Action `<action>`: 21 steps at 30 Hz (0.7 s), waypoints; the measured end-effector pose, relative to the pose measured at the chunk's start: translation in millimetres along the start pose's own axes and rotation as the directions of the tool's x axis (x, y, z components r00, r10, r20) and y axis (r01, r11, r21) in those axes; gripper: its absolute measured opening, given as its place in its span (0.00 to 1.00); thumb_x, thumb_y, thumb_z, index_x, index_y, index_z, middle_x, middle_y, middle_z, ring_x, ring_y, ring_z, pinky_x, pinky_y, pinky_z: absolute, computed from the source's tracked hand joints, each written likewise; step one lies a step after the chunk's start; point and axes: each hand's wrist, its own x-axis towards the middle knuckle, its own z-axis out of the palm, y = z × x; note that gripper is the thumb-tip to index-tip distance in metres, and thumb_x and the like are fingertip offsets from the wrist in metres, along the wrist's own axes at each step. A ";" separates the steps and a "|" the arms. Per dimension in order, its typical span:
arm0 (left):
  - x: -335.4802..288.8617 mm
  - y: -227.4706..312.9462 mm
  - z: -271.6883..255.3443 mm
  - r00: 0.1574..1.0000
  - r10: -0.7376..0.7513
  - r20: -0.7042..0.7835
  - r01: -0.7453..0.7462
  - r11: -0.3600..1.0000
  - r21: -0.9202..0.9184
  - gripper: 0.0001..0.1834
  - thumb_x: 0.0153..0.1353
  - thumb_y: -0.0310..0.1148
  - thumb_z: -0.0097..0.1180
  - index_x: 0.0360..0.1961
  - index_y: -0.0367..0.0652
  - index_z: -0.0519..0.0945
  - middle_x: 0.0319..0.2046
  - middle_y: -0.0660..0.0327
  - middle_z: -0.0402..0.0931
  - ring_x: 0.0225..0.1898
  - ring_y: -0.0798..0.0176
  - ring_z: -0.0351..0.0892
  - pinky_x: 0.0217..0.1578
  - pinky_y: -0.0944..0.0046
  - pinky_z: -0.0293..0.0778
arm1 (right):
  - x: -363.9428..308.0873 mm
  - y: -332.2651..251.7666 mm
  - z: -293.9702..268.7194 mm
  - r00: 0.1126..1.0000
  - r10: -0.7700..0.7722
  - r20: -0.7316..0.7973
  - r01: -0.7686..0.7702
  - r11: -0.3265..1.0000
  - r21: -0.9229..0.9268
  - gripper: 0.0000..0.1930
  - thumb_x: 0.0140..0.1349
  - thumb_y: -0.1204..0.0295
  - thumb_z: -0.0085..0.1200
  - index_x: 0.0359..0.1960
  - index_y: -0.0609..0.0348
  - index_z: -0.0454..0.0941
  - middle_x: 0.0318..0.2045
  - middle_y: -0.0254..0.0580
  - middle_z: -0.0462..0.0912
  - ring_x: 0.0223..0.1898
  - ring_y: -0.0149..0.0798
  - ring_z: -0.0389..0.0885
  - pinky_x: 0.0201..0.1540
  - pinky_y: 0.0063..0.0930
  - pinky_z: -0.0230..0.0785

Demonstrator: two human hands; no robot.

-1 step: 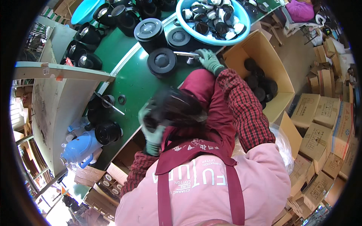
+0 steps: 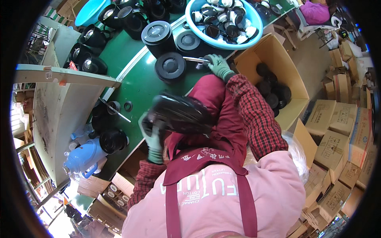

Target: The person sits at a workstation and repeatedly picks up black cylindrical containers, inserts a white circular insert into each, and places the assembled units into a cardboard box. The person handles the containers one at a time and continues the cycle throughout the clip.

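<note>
My left hand (image 2: 151, 133), in a pale green glove, is closed around the handle side of a glossy black jug (image 2: 182, 114). The jug is tilted on its side above my lap, and the glove hides part of its handle. At the table's edge, my right hand (image 2: 218, 66), gloved too, is closed at the dark end of a metal rod tool (image 2: 195, 60). The rod points left toward a round black lid-like disc (image 2: 170, 67) on the green table (image 2: 137, 87). A small black ring (image 2: 128, 106) lies to the left of the jug.
A blue basin (image 2: 260, 29) of black and white caps stands at the far side. An open carton (image 2: 295, 75) with black round parts sits at the right. Several black jugs (image 2: 133, 22) stand at the back left. A light blue jug (image 2: 85, 156) is on the left.
My left hand has moved slightly left. The jug in it has turned and looks sharper, blurred before. My right hand has stayed nearly in place at the tool.
</note>
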 end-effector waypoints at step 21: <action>64.9 -79.9 -79.1 0.902 -0.173 -0.396 0.227 0.969 0.094 0.30 0.79 0.51 0.43 0.66 0.36 0.72 0.56 0.51 0.76 0.55 0.55 0.75 0.57 0.57 0.71 | 21.9 -158.2 -73.0 0.898 -0.077 -0.434 0.266 0.880 0.393 0.24 0.67 0.67 0.60 0.63 0.59 0.75 0.56 0.51 0.80 0.58 0.49 0.79 0.64 0.41 0.68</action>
